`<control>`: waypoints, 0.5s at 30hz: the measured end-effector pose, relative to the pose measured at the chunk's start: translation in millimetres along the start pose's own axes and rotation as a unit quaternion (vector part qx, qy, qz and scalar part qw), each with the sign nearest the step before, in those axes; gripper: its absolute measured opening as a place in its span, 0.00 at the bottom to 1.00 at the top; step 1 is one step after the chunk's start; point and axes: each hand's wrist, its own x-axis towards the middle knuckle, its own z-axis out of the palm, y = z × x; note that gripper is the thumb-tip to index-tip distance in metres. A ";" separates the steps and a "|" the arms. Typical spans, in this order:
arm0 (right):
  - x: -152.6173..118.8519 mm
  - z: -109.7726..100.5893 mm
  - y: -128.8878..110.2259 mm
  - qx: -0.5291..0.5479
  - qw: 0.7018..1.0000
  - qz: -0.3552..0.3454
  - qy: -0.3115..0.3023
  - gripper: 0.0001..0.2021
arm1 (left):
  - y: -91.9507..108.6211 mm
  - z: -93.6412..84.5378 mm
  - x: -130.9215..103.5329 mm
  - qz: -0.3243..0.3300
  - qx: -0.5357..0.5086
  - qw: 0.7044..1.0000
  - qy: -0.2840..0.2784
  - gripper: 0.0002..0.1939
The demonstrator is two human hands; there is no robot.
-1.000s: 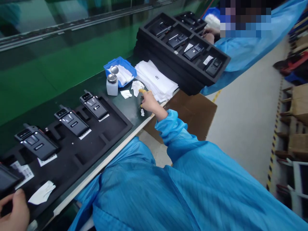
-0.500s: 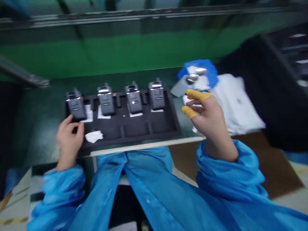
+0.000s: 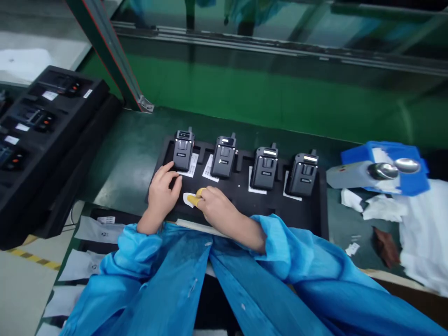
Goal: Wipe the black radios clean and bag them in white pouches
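Several black handheld two-way radios stand in a row in a black foam tray (image 3: 241, 200), each by a white printed label. At the lower edge of the leftmost radio (image 3: 182, 151), my left hand (image 3: 163, 193) rests its fingertips, with the thumb apart and nothing gripped. My right hand (image 3: 219, 207) wears yellow finger cots on thumb and forefinger. These pinch a small crumpled white wipe (image 3: 188, 199) just right of the left thumb, low in the tray. The other radios, such as the rightmost radio (image 3: 304, 175), are untouched.
On the right are a blue bin (image 3: 416, 179), a translucent bottle (image 3: 350, 175) with a metal cap, crumpled wipes (image 3: 385, 208) and white bags (image 3: 425, 224). A tray of devices (image 3: 52, 112) sits at left beside a metal post (image 3: 115, 56). Bagged items (image 3: 100, 231) lie lower left.
My right hand has come from the right side of the table to the white wipe and closed on it. My left hand stays by the leftmost radio. The view has swung left.
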 end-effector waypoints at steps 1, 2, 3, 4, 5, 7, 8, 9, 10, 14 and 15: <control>0.3 -2.0 6.2 -0.003 1.000 -0.004 0.017 0.14 | 0.4 0.7 -0.4 0.008 -0.001 1.000 0.001 0.06; 1.0 -5.7 14.1 -0.008 0.999 -0.002 0.042 0.14 | 0.9 1.2 -0.8 0.019 -0.002 1.000 0.001 0.07; 2.9 -10.7 23.4 -0.018 0.997 0.007 0.072 0.15 | 1.6 1.6 -1.2 0.033 -0.002 0.999 0.002 0.07; 6.2 -16.8 33.3 -0.030 0.994 0.021 0.100 0.15 | 2.4 1.9 -1.6 0.045 -0.001 0.999 0.003 0.07; 11.4 -23.6 43.3 -0.046 0.990 0.039 0.124 0.16 | 3.2 2.0 -1.9 0.055 0.000 0.998 0.004 0.07; 26.8 -36.7 60.8 -0.074 0.983 0.074 0.152 0.16 | 4.8 2.0 -2.2 0.059 0.001 0.998 0.001 0.07; 36.6 -42.2 67.4 -0.084 0.980 0.088 0.157 0.15 | 5.5 2.0 -2.3 0.056 0.001 0.998 -0.003 0.07; 47.2 -46.5 72.3 -0.091 0.978 0.097 0.158 0.14 | 6.1 2.1 -2.2 0.053 0.001 0.999 -0.007 0.07; 58.1 -49.5 75.6 -0.096 0.978 0.103 0.156 0.14 | 6.5 2.2 -2.1 0.052 0.002 0.999 -0.012 0.06; 96.8 -50.1 76.7 -0.113 0.980 0.084 0.143 0.15 | 7.4 3.1 -1.4 0.044 0.006 0.999 -0.022 0.06; 103.7 -48.5 75.8 -0.120 0.980 0.071 0.141 0.16 | 7.6 3.1 -1.2 0.040 0.007 0.999 -0.027 0.06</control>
